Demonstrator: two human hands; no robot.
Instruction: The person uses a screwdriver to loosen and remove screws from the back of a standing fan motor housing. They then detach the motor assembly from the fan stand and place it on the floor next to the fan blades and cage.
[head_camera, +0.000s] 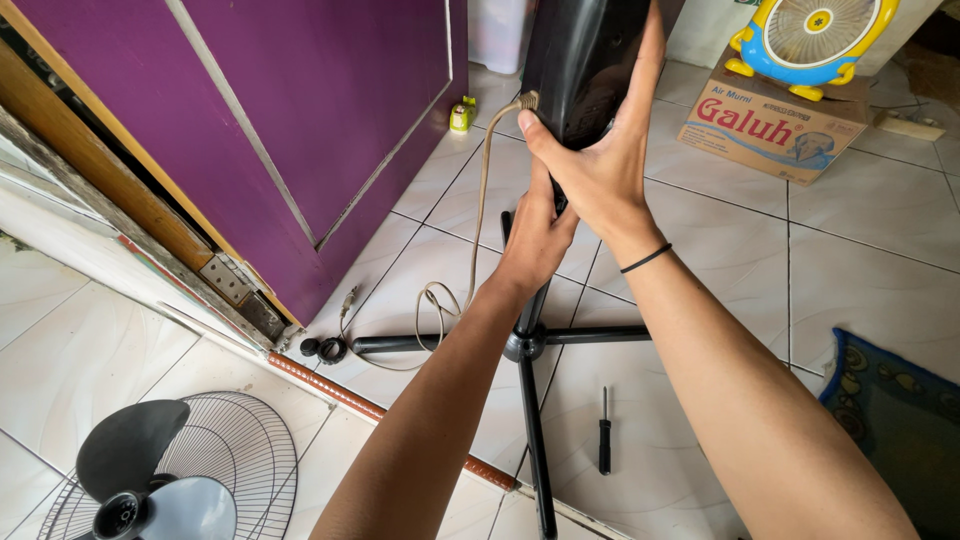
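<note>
With my right hand (598, 170) clamped round the black fan body (580, 60) at the top centre and my left hand (535, 235) gripping the pole (530, 300) below, I reckon the stand (530, 345) could tip if either grip slips.

Bright, even daylight across the tiles (700, 250), soft shadows only, a mild sheen on the black housing (580, 60) far centre. Sharp focus throughout; wide-lens bending stretches the door (300, 120) and edges.
</note>
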